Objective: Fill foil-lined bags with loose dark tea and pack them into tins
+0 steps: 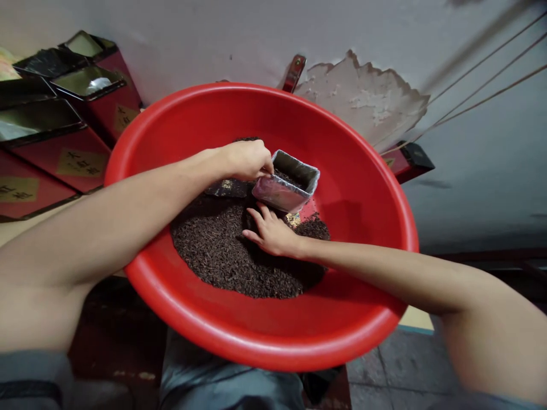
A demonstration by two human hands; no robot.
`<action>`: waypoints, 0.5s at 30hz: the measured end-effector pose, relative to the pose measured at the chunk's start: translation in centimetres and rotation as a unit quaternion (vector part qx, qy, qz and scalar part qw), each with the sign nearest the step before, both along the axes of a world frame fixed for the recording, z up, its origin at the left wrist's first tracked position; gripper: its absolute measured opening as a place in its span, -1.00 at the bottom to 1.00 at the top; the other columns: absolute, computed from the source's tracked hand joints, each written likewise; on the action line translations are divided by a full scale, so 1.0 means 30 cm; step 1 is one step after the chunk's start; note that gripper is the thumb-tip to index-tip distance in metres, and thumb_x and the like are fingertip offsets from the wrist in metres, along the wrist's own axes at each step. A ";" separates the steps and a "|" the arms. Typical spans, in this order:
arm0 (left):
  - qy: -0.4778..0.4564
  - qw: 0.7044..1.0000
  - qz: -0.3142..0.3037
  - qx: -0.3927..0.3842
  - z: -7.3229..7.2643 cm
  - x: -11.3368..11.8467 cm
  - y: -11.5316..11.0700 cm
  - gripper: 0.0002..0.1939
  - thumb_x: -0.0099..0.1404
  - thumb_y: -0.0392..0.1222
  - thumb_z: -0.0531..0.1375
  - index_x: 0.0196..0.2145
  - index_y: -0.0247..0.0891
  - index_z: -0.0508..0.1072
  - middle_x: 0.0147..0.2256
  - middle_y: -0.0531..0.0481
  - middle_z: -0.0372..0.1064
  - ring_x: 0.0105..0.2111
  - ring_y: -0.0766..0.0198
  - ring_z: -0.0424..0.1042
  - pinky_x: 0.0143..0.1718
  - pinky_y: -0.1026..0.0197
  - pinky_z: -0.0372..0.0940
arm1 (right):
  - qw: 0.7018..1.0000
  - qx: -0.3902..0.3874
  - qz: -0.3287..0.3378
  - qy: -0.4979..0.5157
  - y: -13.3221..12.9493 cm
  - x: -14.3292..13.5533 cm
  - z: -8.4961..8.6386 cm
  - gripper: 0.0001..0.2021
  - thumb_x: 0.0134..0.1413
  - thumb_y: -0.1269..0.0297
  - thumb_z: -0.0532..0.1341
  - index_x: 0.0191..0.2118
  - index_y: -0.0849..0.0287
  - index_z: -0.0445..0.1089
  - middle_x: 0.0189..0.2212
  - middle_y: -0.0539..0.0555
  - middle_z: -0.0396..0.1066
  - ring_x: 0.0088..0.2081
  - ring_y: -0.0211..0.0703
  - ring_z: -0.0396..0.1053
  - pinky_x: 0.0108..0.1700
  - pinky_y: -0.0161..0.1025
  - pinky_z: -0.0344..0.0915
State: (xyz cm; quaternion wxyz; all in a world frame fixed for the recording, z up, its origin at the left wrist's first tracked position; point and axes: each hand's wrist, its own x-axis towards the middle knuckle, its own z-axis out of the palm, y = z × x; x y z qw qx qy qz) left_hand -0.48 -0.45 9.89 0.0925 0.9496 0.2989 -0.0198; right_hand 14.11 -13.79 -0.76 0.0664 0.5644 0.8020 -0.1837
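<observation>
Inside a wide red plastic basin (359, 188) lies a heap of dark loose tea leaves (231, 250). My left hand (252, 159) is closed on the left rim of a small open square container (284, 193), whose edge looks lined with clear plastic. The container tilts toward me and holds some of the leaves. Just below it, my right hand (273, 233) hovers over or rests on the heap, with fingers spread and nothing in them. A dark piece with gold marks (226, 188) lies in the basin under my left wrist.
Several red tins (64, 159) with yellow labels stand open at the left, some with plastic inside. Another red and black tin (412, 161) shows behind the basin at the right. The wall behind has peeling paint (363, 91), and cords (470, 99) run across it.
</observation>
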 end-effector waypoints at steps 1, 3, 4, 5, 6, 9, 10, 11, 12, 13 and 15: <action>0.004 1.000 -0.004 0.001 0.000 0.000 0.001 -0.70 0.42 -0.25 0.17 -0.08 -0.18 0.71 -0.26 -0.06 0.63 -0.29 0.25 0.42 -0.23 0.23 0.13 | 1.000 -0.010 -0.017 -0.004 -0.001 -0.002 -0.014 -0.19 0.48 -0.14 0.02 0.56 0.33 -0.09 0.53 0.50 -0.17 0.46 0.44 0.06 0.33 0.26 0.26; 0.015 1.000 -0.009 0.009 0.000 0.002 0.001 -0.69 0.44 -0.25 0.15 -0.10 -0.21 0.72 -0.26 -0.07 0.62 -0.30 0.26 0.42 -0.24 0.22 0.13 | 0.999 -0.016 -0.028 -0.009 0.000 -0.005 -0.034 -0.16 0.48 -0.13 0.00 0.58 0.39 -0.17 0.55 0.49 -0.19 0.49 0.43 -0.01 0.38 0.26 0.20; 0.020 1.000 -0.008 0.013 -0.001 0.003 0.000 -0.68 0.44 -0.25 0.14 -0.11 -0.21 0.72 -0.27 -0.08 0.61 -0.30 0.26 0.42 -0.24 0.22 0.14 | 1.000 -0.012 -0.027 -0.011 0.003 -0.005 -0.043 -0.15 0.48 -0.13 0.00 0.58 0.42 -0.17 0.55 0.48 -0.19 0.51 0.42 -0.05 0.39 0.26 0.19; 0.023 1.000 -0.007 0.018 -0.002 0.003 0.000 -0.68 0.45 -0.25 0.13 -0.11 -0.22 0.72 -0.27 -0.08 0.61 -0.31 0.26 0.42 -0.25 0.22 0.14 | 1.000 -0.007 -0.023 -0.011 0.008 -0.005 -0.051 -0.14 0.47 -0.13 -0.01 0.57 0.44 -0.16 0.55 0.48 -0.19 0.51 0.41 -0.07 0.39 0.26 0.19; 0.023 0.999 -0.006 0.022 -0.003 0.004 0.000 -0.67 0.45 -0.24 0.12 -0.11 -0.22 0.72 -0.28 -0.09 0.60 -0.31 0.27 0.42 -0.26 0.21 0.13 | 1.000 -0.002 -0.019 -0.010 0.014 -0.003 -0.058 -0.14 0.47 -0.14 -0.01 0.57 0.46 -0.14 0.54 0.49 -0.16 0.51 0.41 -0.08 0.38 0.26 0.19; 0.023 0.999 0.000 0.029 -0.002 0.006 -0.004 -0.67 0.46 -0.23 0.12 -0.08 -0.22 0.72 -0.29 -0.09 0.60 -0.32 0.26 0.43 -0.27 0.20 0.14 | 1.000 0.018 -0.015 -0.004 0.034 -0.001 -0.071 -0.13 0.45 -0.16 -0.01 0.54 0.48 -0.07 0.51 0.51 -0.05 0.48 0.41 -0.02 0.38 0.25 0.19; 0.027 0.999 0.004 0.029 0.000 0.007 -0.006 -0.67 0.47 -0.23 0.13 -0.07 -0.21 0.72 -0.28 -0.10 0.60 -0.31 0.26 0.44 -0.26 0.19 0.14 | 1.000 0.024 -0.016 -0.001 0.039 -0.002 -0.072 -0.13 0.44 -0.18 0.00 0.54 0.48 -0.04 0.49 0.51 -0.02 0.46 0.42 0.01 0.38 0.25 0.19; 0.031 0.999 0.009 0.029 0.002 0.008 -0.008 -0.66 0.47 -0.22 0.13 -0.06 -0.21 0.72 -0.27 -0.11 0.61 -0.30 0.25 0.45 -0.25 0.18 0.14 | 0.999 0.027 -0.018 0.002 0.043 -0.004 -0.071 -0.13 0.42 -0.19 0.02 0.53 0.47 -0.01 0.49 0.50 0.00 0.45 0.42 0.04 0.38 0.24 0.19; 0.036 0.999 0.013 0.026 0.005 0.009 -0.010 -0.66 0.47 -0.23 0.13 -0.04 -0.21 0.72 -0.25 -0.12 0.62 -0.29 0.24 0.45 -0.25 0.18 0.14 | 0.999 0.028 -0.022 0.006 0.045 -0.007 -0.068 -0.12 0.40 -0.21 0.04 0.52 0.46 0.01 0.48 0.49 0.01 0.43 0.42 0.06 0.38 0.24 0.19; 0.039 0.999 0.015 0.023 0.008 0.010 -0.013 -0.66 0.47 -0.23 0.14 -0.02 -0.21 0.72 -0.23 -0.13 0.62 -0.29 0.24 0.46 -0.23 0.18 0.15 | 0.999 0.027 -0.027 0.010 0.046 -0.011 -0.064 -0.11 0.39 -0.23 0.05 0.52 0.45 0.02 0.47 0.49 0.02 0.42 0.43 0.07 0.39 0.23 0.18; 0.038 0.999 0.014 0.018 0.013 0.011 -0.016 -0.66 0.47 -0.23 0.14 0.01 -0.21 0.71 -0.20 -0.14 0.64 -0.28 0.24 0.47 -0.21 0.18 0.16 | 0.999 0.022 -0.038 0.014 0.045 -0.020 -0.057 -0.10 0.37 -0.26 0.06 0.51 0.41 0.05 0.46 0.48 0.04 0.41 0.44 0.09 0.38 0.25 0.18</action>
